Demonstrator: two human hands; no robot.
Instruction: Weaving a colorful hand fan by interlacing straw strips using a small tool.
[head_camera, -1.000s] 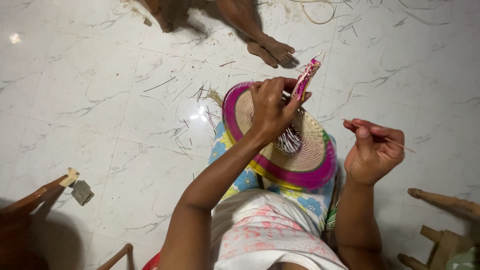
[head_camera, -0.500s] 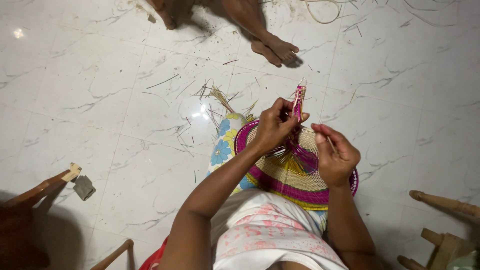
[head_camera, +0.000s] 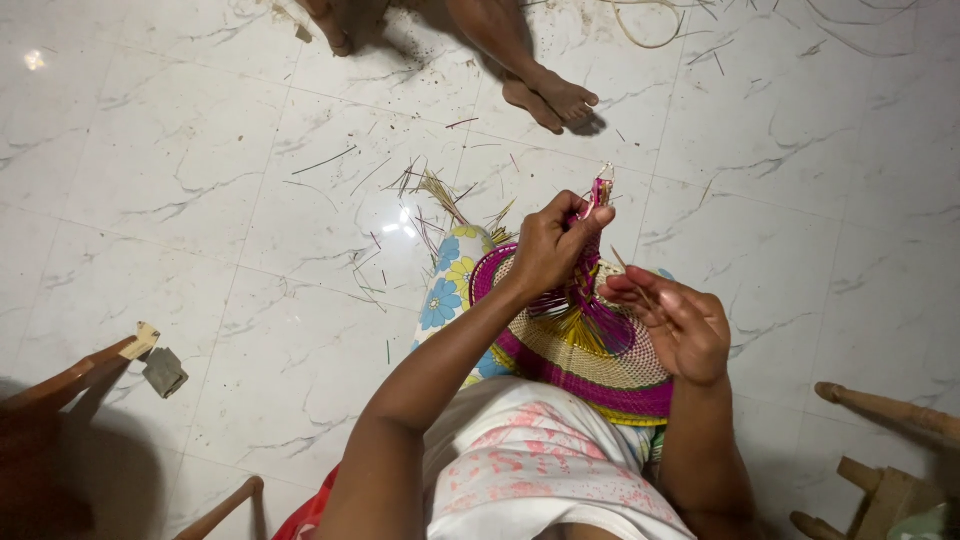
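Drifted off the woven basket (head_camera: 590, 350), right hand (head_camera: 680, 325) hovers half-open; left hand (head_camera: 555, 245) pinches pink strands (head_camera: 598, 195).

Seen from above, the person wears a white top (head_camera: 540, 460) printed with a faded, blotchy pink pattern that runs in loose bands across the front. The garment leaves both arms bare from the shoulder down; no sleeves, cuffs, watch or bangles show on either forearm or wrist. The left hand (head_camera: 555, 245) and the right hand (head_camera: 675, 325) are both bare, without gloves, and no rings can be made out on the fingers. Below the top, a light cloth (head_camera: 450, 290) printed with blue and yellow flowers covers the lap, and a strip of red fabric (head_camera: 310, 515) shows at the left hip.
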